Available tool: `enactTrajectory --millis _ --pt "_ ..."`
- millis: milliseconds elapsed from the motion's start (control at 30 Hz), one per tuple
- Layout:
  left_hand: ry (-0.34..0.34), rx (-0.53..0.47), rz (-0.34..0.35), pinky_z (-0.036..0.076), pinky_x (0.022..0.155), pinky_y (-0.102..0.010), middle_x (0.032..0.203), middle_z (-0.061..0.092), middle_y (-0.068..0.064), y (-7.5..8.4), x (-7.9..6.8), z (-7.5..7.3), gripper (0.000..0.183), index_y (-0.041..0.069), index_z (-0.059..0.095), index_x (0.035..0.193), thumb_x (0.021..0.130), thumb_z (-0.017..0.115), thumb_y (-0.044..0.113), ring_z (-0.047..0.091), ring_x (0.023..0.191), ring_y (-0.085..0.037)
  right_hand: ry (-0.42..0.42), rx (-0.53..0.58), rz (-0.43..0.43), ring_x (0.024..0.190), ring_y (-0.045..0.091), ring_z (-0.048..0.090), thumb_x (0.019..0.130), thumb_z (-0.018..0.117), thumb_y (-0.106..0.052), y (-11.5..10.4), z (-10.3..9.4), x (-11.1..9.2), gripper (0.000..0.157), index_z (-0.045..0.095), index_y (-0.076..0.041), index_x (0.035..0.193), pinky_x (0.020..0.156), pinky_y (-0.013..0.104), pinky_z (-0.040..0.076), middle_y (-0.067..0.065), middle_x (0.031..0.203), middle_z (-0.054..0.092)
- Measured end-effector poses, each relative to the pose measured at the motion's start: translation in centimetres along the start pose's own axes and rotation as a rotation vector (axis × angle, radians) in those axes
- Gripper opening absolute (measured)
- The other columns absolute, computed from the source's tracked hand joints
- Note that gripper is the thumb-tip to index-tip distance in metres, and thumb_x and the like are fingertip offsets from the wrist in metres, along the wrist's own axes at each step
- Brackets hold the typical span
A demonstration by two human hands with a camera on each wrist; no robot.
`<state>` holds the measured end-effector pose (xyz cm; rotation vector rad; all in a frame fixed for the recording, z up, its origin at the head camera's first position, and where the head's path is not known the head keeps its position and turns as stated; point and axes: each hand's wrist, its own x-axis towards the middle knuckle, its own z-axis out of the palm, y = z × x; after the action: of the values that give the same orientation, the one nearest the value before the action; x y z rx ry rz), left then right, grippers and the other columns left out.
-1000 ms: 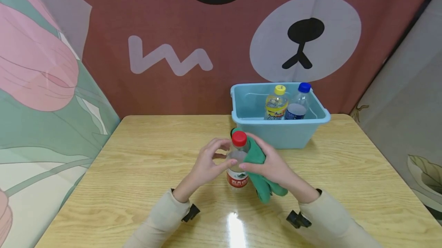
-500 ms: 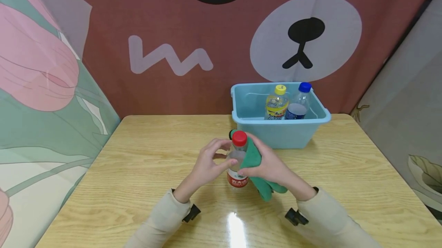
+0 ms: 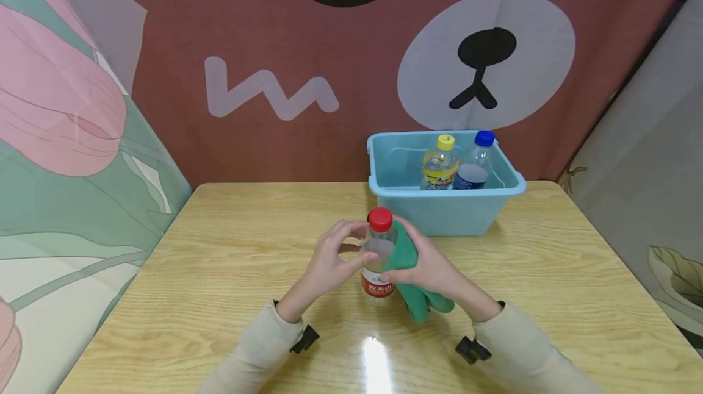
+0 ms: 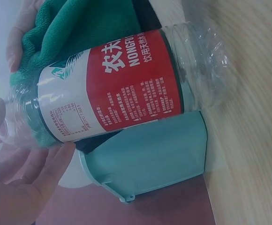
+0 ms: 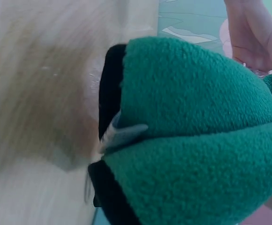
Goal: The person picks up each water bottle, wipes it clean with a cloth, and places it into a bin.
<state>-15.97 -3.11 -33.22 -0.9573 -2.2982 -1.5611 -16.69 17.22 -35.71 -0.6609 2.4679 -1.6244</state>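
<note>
A clear plastic water bottle (image 3: 378, 284) with a red cap (image 3: 381, 219) and a red-and-white label (image 4: 126, 84) stands upright on the table. My left hand (image 3: 336, 257) holds its upper part from the left, thumb in front and fingers curling behind. On the other side my right hand (image 3: 428, 263) grips a folded green towel (image 3: 404, 250) with dark edging and presses it against the bottle's shoulder. The towel's lower end hangs down beside the label. In the right wrist view the fluffy green cloth (image 5: 197, 93) fills most of the picture and hides the right fingers.
Behind the bottle, a light blue plastic bin (image 3: 439, 214) stands at the table's back edge. Inside it are a yellow-capped bottle (image 3: 439, 165) and a blue-capped bottle (image 3: 476, 165). A brown printed curtain (image 3: 263, 150) hangs behind the wooden table (image 3: 219, 272).
My right hand has shifted the towel slightly back and forth along the bottle's right side, and the towel's hanging end has swung a little. The left hand and bottle stay in place.
</note>
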Motion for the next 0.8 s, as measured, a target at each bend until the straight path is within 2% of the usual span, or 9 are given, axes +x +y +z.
enactTrajectory --millis 367,633,800 --pt "-0.006 -0.079 -0.040 0.053 0.075 -0.041 0.104 0.054 -0.026 -0.2 -0.2 0.1 0.041 -0.009 0.053 0.115 0.078 0.068 -0.001 0.052 0.096 -0.039 -0.029 0.047 0.077 0.112 0.029 0.048 0.070 0.080 -0.021 1.8 0.4 -0.2 0.093 0.024 -0.018 0.143 0.090 0.046 0.042 0.013 0.133 0.043" --pt "-0.004 -0.111 -0.064 0.052 0.077 -0.041 0.106 0.053 -0.024 -0.6 -0.3 0.1 0.040 -0.009 0.052 0.116 0.079 0.067 -0.001 0.052 0.099 -0.039 -0.064 0.054 0.119 0.118 0.031 0.043 0.070 0.079 -0.021 2.6 0.7 -0.4 0.092 0.025 -0.017 0.144 0.096 0.054 0.034 0.013 0.133 0.043" --pt "0.001 -0.124 -0.075 0.051 0.079 -0.044 0.108 0.053 -0.022 -0.3 -0.3 0.2 0.040 -0.010 0.052 0.117 0.080 0.066 -0.003 0.051 0.101 -0.039 -0.063 0.036 0.123 0.115 0.032 0.045 0.072 0.077 -0.015 3.1 0.6 -0.5 0.087 0.027 -0.013 0.143 0.093 0.052 0.037 0.015 0.130 0.046"
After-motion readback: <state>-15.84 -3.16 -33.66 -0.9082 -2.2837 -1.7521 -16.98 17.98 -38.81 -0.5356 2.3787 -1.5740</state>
